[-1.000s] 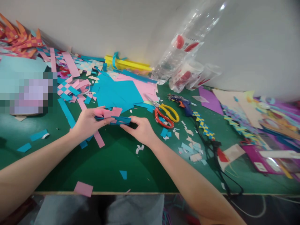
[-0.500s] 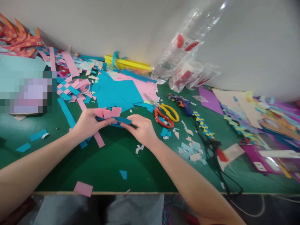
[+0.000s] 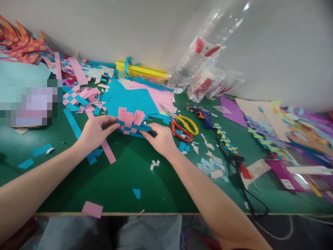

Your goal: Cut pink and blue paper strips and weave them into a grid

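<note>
A woven paper piece (image 3: 129,125) of blue and pink strips is held above the green table, its pink strip ends standing up along the top. My left hand (image 3: 97,132) pinches its left end between thumb and fingers. At the right end, my right hand (image 3: 160,138) grips the blue strips, thumb in front. Just behind the piece lies a large blue paper sheet (image 3: 130,102). To the right of my right hand rest scissors (image 3: 185,127) with one red and one yellow handle. A pink strip (image 3: 108,151) lies beneath my left hand.
A blue glue gun (image 3: 205,118) with a black cord lies right of the scissors. Plastic-wrapped cups (image 3: 208,81) lean against the wall. Woven scraps (image 3: 78,99) and orange woven pieces (image 3: 26,43) are heaped at left. Paper bits (image 3: 212,166) are scattered over the green table (image 3: 111,187).
The woven piece has tilted up, showing more of its checkered face and its pink strips. My left hand has shifted its grip to the piece's left end.
</note>
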### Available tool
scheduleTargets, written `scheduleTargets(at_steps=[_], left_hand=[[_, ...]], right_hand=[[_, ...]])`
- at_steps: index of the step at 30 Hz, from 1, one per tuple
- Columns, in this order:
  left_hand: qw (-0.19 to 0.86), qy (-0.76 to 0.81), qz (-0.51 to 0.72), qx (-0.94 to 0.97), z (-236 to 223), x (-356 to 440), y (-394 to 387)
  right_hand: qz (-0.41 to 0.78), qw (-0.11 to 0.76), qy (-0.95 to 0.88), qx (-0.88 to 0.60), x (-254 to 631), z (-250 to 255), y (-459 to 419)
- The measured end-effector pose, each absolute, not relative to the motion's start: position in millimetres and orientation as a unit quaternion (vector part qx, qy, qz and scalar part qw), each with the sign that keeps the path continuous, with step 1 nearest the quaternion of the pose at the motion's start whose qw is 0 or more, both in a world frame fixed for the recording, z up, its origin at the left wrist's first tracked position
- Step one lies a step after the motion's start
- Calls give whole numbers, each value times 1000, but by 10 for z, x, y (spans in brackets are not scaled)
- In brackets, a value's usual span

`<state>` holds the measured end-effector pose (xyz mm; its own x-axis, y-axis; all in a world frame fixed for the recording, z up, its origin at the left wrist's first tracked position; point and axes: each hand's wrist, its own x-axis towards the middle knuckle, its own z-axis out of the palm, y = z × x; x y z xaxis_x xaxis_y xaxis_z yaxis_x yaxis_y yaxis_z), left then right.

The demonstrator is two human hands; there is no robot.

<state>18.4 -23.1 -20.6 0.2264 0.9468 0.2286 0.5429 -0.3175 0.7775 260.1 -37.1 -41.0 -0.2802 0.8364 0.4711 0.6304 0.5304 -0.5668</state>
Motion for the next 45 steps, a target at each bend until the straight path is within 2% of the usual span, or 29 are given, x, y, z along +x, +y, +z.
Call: scheduleTargets(at_steps=[7, 20, 25, 30, 37, 45], left_hand=[[282, 540, 330, 721, -251, 171, -230], [294, 517, 309, 742, -271, 176, -240], [256, 494, 338, 759, -346, 156, -221], [242, 484, 329, 774, -371, 164, -215], [294, 472, 329, 763, -309, 229, -266], [236, 452, 305, 804, -374, 200, -219]], right_hand=[[158, 409, -766, -470, 2559, -378, -417], [143, 355, -791, -477, 2536, -398, -427], [139, 387, -787, -460, 2538, -384, -429], [128, 376, -791, -466, 2534, -390, -424], [172, 369, -791, -456, 2535, -390, -414], [191, 410, -756, -474, 2539, -370, -440]])
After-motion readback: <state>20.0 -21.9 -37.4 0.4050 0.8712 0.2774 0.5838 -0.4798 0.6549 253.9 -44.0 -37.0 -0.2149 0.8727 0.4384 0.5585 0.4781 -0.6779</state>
